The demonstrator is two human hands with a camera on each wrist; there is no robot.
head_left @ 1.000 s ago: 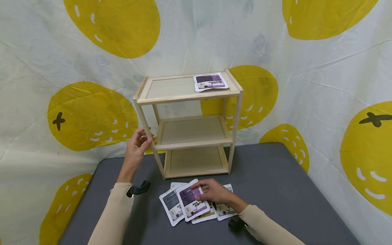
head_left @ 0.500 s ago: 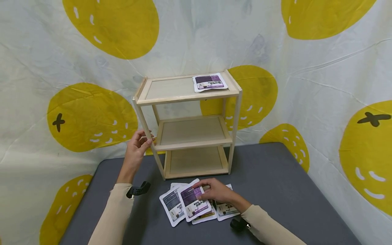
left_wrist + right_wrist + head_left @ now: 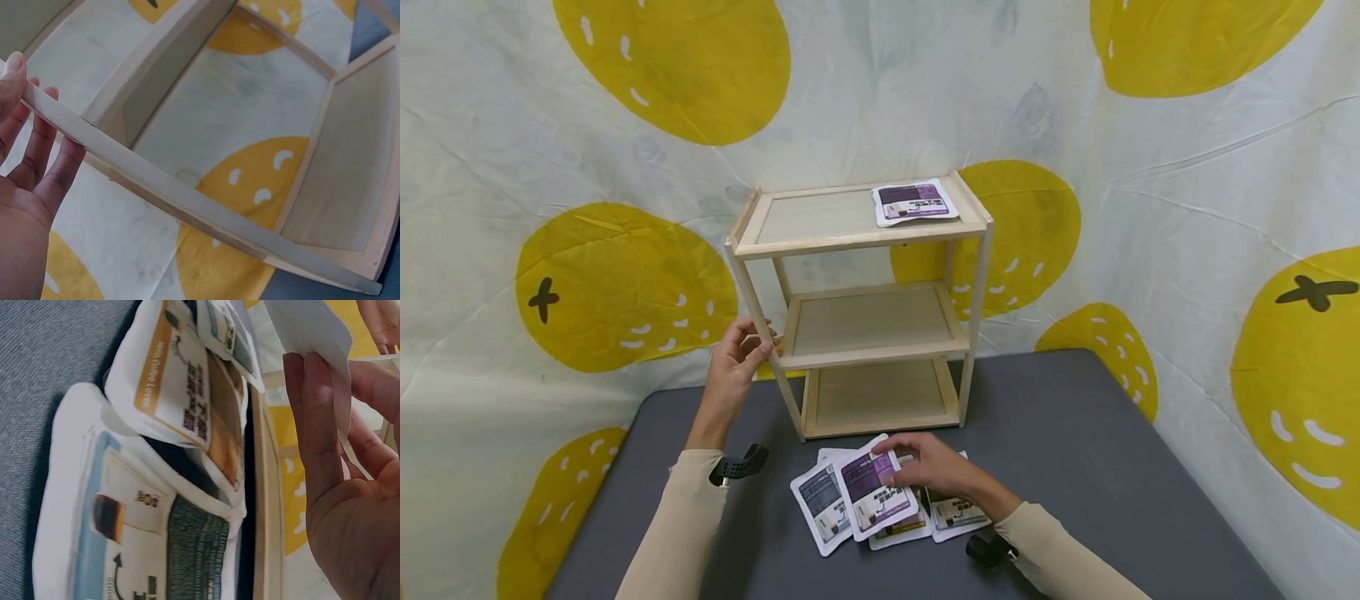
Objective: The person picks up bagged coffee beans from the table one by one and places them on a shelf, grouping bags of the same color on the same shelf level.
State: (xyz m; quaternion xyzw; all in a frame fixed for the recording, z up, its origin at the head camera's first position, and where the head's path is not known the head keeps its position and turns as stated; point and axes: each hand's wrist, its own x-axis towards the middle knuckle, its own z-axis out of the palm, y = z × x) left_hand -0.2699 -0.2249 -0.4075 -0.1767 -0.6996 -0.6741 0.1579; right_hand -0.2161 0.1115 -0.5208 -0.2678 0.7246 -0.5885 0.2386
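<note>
My left hand (image 3: 730, 367) grips the left front post (image 3: 747, 287) of a small three-tier wooden shelf, beside the middle tier. In the left wrist view its thumb and fingertips lie on either side of that post (image 3: 169, 181). With my right hand (image 3: 928, 467) I pinch the upper right edge of a flat purple-and-white packet (image 3: 868, 500), tilted over other packets. Its plain pale back (image 3: 312, 328) faces the right wrist camera. Under and beside it lie a grey-blue packet (image 3: 820, 504), an orange one (image 3: 169, 394) and a blue one (image 3: 144, 531), partly covered.
On the right of the top tier (image 3: 812, 217) lies a purple packet (image 3: 917, 202). The middle tier (image 3: 868, 321) and bottom tier (image 3: 880, 392) face me. The shelf stands on a dark grey table (image 3: 1075, 467), against a fruit-printed cloth backdrop (image 3: 1180, 167).
My right hand and the pinched purple packet have shifted slightly to the right, the packet's top edge rising a little. My left hand stays on the post.
</note>
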